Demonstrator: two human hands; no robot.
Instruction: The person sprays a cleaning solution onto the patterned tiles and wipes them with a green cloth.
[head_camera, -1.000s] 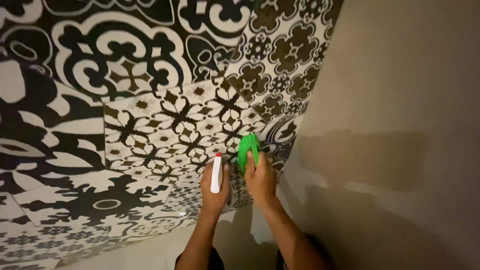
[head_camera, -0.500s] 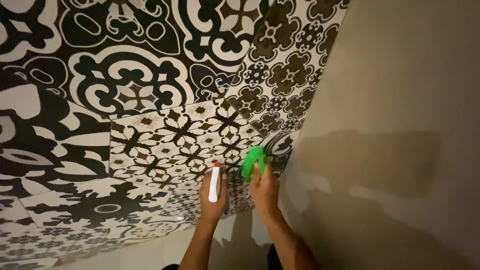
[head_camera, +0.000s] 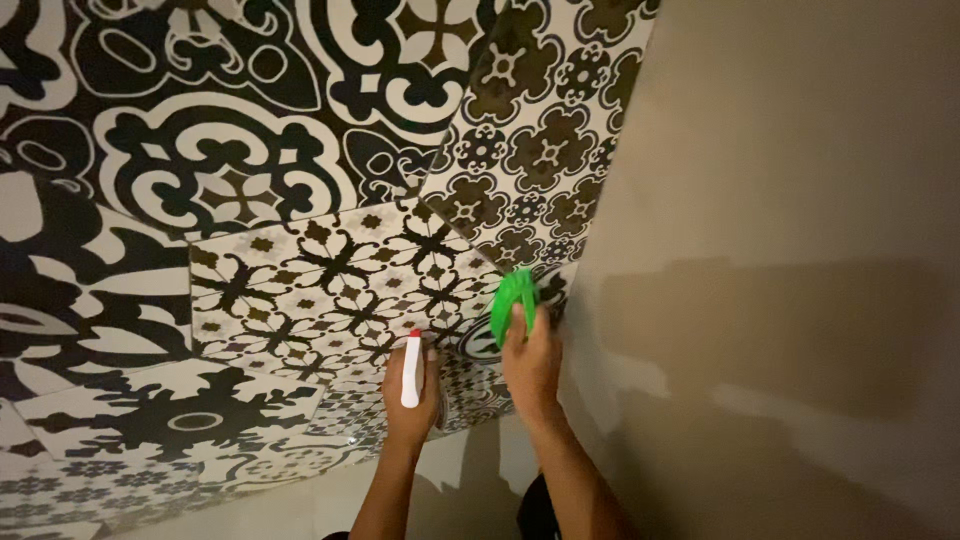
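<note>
Green cloth (head_camera: 513, 300) pressed on the patterned tiles (head_camera: 330, 280), right beside the plain grey wall (head_camera: 780, 250)

Right hand (head_camera: 532, 365) clenches it; left hand (head_camera: 412, 400) grasps a white spray bottle (head_camera: 411, 368). Probably best wiping flat and firm into that corner seam.

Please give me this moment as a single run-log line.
left hand: holds white spray bottle | right hand: presses green cloth on patterned tile wall | beside: plain grey wall

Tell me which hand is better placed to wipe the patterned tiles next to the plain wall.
Probably the right hand: it already presses the green cloth on the tiles beside the plain wall. The left hand holds a white spray bottle.
</note>
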